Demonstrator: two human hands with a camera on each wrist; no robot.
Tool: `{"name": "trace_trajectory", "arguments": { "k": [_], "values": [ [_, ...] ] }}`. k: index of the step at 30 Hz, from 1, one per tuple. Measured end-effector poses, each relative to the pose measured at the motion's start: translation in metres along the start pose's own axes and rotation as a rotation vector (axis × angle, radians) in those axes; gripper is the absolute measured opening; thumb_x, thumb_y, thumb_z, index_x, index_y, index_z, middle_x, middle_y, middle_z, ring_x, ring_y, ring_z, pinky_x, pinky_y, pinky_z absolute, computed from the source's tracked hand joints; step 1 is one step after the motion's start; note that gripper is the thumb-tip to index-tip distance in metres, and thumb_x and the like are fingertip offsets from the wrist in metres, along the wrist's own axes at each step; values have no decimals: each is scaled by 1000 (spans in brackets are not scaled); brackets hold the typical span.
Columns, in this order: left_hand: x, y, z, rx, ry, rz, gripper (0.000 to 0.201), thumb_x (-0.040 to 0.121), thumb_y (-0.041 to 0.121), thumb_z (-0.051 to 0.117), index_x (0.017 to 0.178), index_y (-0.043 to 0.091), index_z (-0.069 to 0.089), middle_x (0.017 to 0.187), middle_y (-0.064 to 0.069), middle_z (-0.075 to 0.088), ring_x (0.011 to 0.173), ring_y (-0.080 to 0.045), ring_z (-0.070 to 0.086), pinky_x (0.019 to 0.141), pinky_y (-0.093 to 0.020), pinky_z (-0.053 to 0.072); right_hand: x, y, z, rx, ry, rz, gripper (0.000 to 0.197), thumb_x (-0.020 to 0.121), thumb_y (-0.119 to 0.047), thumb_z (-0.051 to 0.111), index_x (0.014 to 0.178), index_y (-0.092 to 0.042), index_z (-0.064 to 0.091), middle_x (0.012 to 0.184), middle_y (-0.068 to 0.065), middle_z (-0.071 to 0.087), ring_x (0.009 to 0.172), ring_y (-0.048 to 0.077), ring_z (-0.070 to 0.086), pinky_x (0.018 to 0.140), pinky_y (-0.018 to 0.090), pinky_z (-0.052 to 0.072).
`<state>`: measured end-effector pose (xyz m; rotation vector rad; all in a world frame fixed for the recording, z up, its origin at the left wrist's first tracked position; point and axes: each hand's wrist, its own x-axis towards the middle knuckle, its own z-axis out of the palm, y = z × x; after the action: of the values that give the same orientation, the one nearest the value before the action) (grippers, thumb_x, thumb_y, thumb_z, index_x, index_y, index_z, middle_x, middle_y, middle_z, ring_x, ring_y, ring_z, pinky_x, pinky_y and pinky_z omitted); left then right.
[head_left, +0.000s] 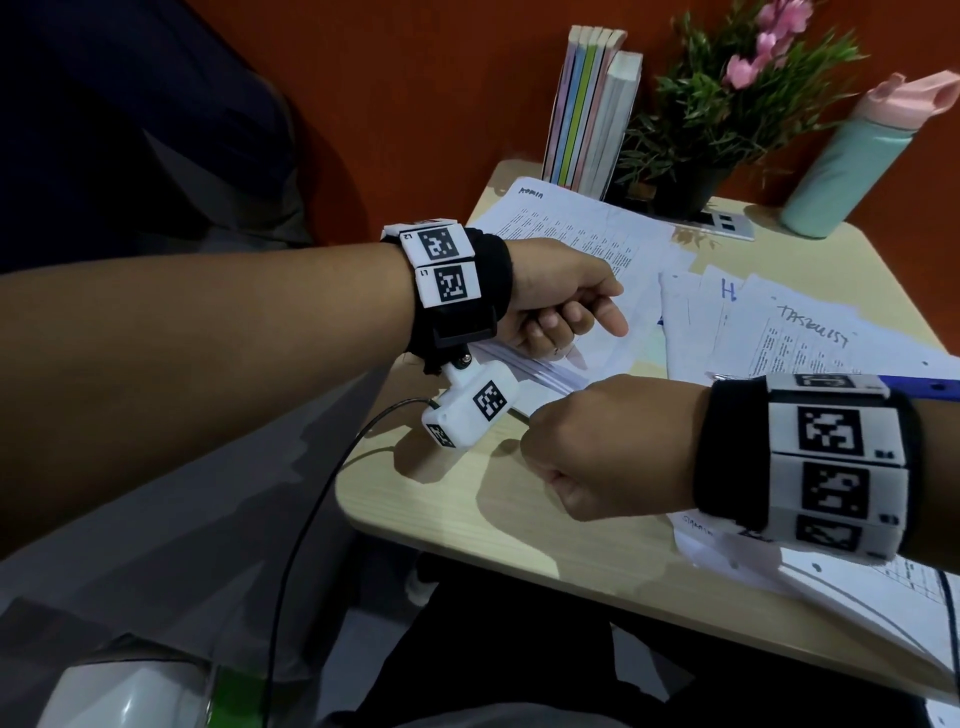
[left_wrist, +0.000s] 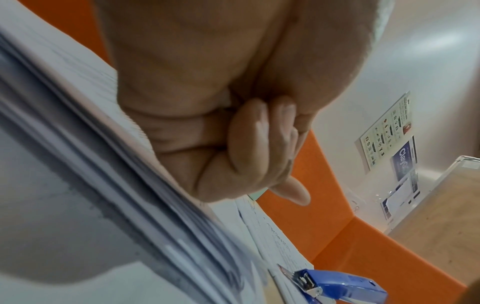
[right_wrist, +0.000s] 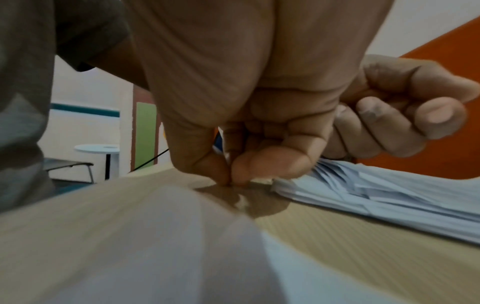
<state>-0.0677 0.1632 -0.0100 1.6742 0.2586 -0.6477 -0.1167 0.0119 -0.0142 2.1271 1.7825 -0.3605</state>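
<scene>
My left hand (head_left: 566, 322) is curled into a fist and rests on a stack of white papers (head_left: 524, 366) at the middle of the beige table (head_left: 467, 514). The left wrist view shows its fingers (left_wrist: 259, 139) folded into the palm above the stack (left_wrist: 116, 156), holding nothing I can see. My right hand (head_left: 530, 436) is just in front of the stack's corner. Its thumb and forefinger (right_wrist: 231, 182) are pinched together with the tips on the tabletop (right_wrist: 337, 236). Anything between them is too small to tell. The stack (right_wrist: 376, 197) lies to the right of that pinch.
Loose printed sheets (head_left: 779, 332) cover the table's right half, with a blue stapler (head_left: 924, 387) on them. Upright books (head_left: 592, 114), a potted plant (head_left: 727, 104) and a teal bottle (head_left: 852, 161) stand along the back. A black cable (head_left: 311, 493) hangs off the table's left edge.
</scene>
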Motion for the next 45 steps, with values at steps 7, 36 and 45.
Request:
{"name": "trace_trajectory", "arguments": {
  "k": [7, 36, 45],
  "values": [
    [-4, -1, 1, 9, 18, 20, 43, 102, 47, 42, 92, 10, 64, 57, 6, 31, 42, -7, 20, 41, -19, 16, 8, -2, 8, -149, 38, -37, 23, 86, -30, 47, 101, -16, 55, 92, 1, 59, 67, 27, 48, 61, 30, 37],
    [-5, -4, 0, 27, 22, 42, 50, 100, 55, 43, 92, 10, 65, 58, 5, 31, 44, -8, 21, 42, -19, 17, 3, 11, -7, 236, 0, -50, 11, 92, -24, 57, 95, -22, 68, 92, -7, 67, 82, 12, 59, 77, 34, 49],
    [-4, -8, -1, 25, 11, 40, 51, 100, 56, 41, 94, 10, 64, 59, 6, 30, 43, -8, 20, 42, -19, 15, 2, 2, -2, 100, -23, -67, 8, 89, -23, 47, 81, -24, 46, 88, -6, 55, 74, 21, 52, 70, 36, 49]
  ]
}}
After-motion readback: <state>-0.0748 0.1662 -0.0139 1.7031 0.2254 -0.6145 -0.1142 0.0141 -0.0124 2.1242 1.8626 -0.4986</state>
